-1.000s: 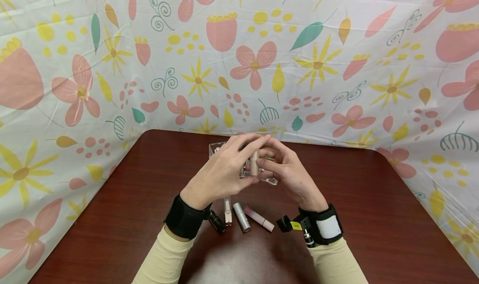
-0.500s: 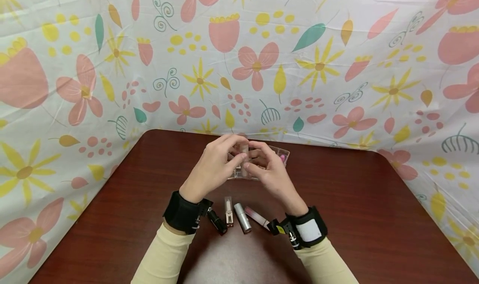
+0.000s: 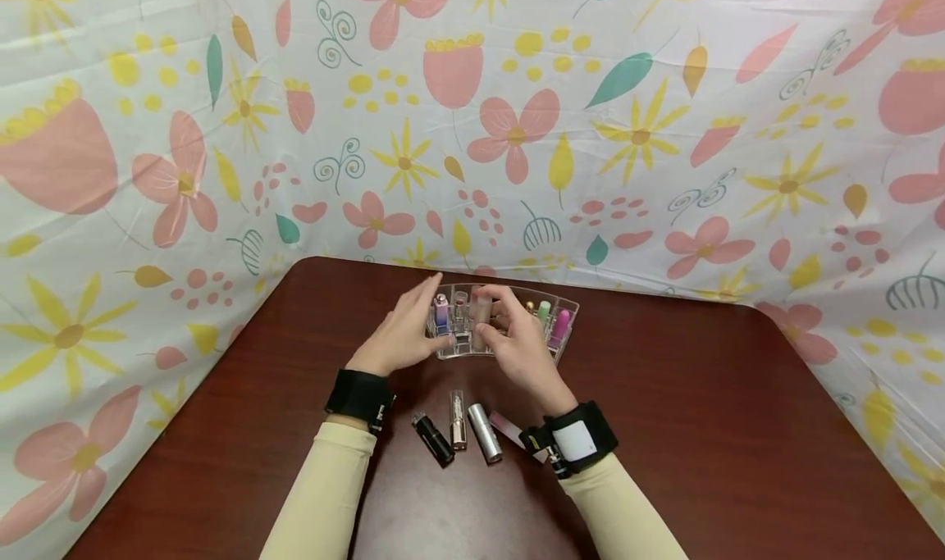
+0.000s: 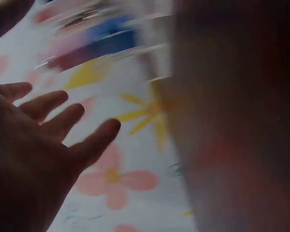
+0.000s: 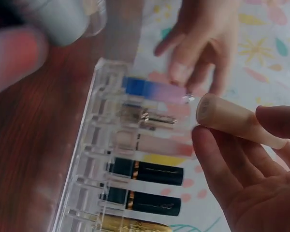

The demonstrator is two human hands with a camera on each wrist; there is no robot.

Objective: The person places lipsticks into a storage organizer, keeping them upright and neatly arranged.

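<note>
My right hand (image 3: 520,347) holds a beige lipstick tube (image 5: 232,118) between thumb and fingers. In the head view the tube overlaps the middle-left slots of a clear fan-shaped lipstick organizer (image 3: 467,355). My left hand (image 3: 402,326) is at the organizer's left end, fingers extended and holding nothing; its fingers (image 4: 94,140) are spread in the left wrist view. Nearest to it stands a blue-and-pink lip tube (image 5: 154,90). Beside that are a clear-and-gold tube (image 5: 157,117), a pale pink tube (image 5: 154,143) and black lipsticks (image 5: 159,173).
On the brown table (image 3: 258,429), nearer the person, lie a black lipstick (image 3: 433,439), a clear-capped tube (image 3: 458,421), a silver tube (image 3: 485,433) and a pink gloss tube (image 3: 507,426), partly behind the right wrist strap. A floral cloth (image 3: 502,216) hangs behind.
Both hands were together around the beige tube over the organizer. The left hand has come away to the left, while the right hand has shifted left and keeps hold of the tube.
</note>
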